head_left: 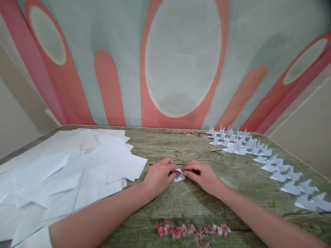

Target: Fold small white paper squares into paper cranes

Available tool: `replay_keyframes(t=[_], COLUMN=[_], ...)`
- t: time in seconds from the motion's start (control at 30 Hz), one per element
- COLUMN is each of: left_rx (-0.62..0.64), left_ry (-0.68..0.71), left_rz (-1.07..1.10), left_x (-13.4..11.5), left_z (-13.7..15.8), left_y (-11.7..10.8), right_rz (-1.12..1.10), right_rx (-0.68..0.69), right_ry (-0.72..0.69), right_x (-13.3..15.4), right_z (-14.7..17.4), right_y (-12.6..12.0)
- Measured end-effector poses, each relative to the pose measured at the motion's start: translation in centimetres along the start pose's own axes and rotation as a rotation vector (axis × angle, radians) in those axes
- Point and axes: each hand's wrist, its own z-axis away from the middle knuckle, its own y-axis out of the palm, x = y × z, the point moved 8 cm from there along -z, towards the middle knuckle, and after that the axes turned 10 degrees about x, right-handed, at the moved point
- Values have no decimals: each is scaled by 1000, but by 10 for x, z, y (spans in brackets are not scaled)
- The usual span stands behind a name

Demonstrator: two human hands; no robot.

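Note:
A small piece of folded white paper [179,176] is held between both hands above the middle of the table. My left hand [160,175] pinches its left side, with the thumb in front and the fingers behind. On the other side, the thumb and fingertips of my right hand [202,175] close on the paper's right edge. Part of the paper is hidden behind the left fingers, so its full shape does not show.
Loose white paper sheets [98,175] overlap in a wide pile on the left. Several folded paper figures [278,175] stand in rows along the right side. The wood-grain table [160,141] bears printed pink flowers [178,230] near its front. A patterned wall covering [181,69] rises behind.

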Motion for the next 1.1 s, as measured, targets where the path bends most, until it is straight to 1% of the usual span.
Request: replay_keyframes(t=[0.3, 1.1], left_rx=[7, 35], left_ry=[-5, 22], left_rz=[18, -37], left_x=[-1, -5], left_z=[0, 0], left_y=[-1, -1], right_rz=[13, 13], right_rx=[-1, 34], right_ry=[31, -29], right_x=[2, 8], right_z=[-1, -2], right_y=[-1, 0])
